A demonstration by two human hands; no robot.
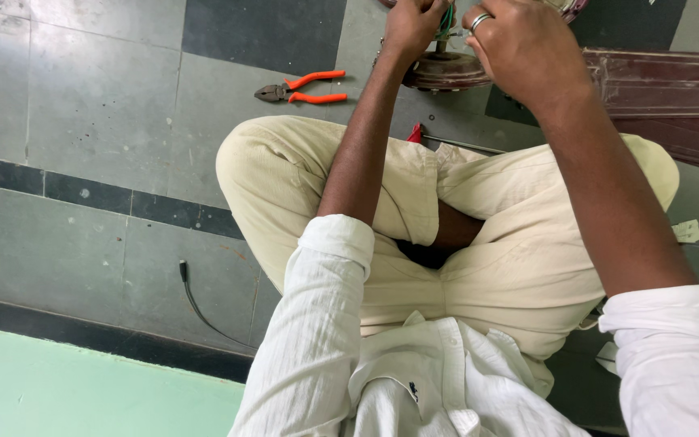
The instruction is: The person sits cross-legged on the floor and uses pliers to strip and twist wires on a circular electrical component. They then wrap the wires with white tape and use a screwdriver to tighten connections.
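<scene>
Two bare hands meet at the top edge of the head view, where a person sits cross-legged on a grey tiled floor [99, 105] in cream trousers and a white shirt with the sleeves rolled. The left hand [411, 26] is curled, its fingers pinched together on a bunch of green wires [446, 18] that rise from a round, dark brown motor housing [445, 71] standing on the floor just beyond the knees. The right hand [523, 47], a silver ring [480, 19] on one finger, is closed into a loose fist just beside the wires; whether its fingers actually grip them cannot be told, since the back of the hand hides the tips.

Pliers with orange handles [302, 88] lie on the floor to the left of the housing, well clear of both hands, jaws pointing away from it. A tool with a red handle and a thin metal shaft [446, 142] lies between the housing and the near knee. A brown fan blade [665, 85] stretches off to the right from the housing — its far end runs out of view. A loose black cable [196, 303] trails across the tiles near a pale green strip [58, 388].
</scene>
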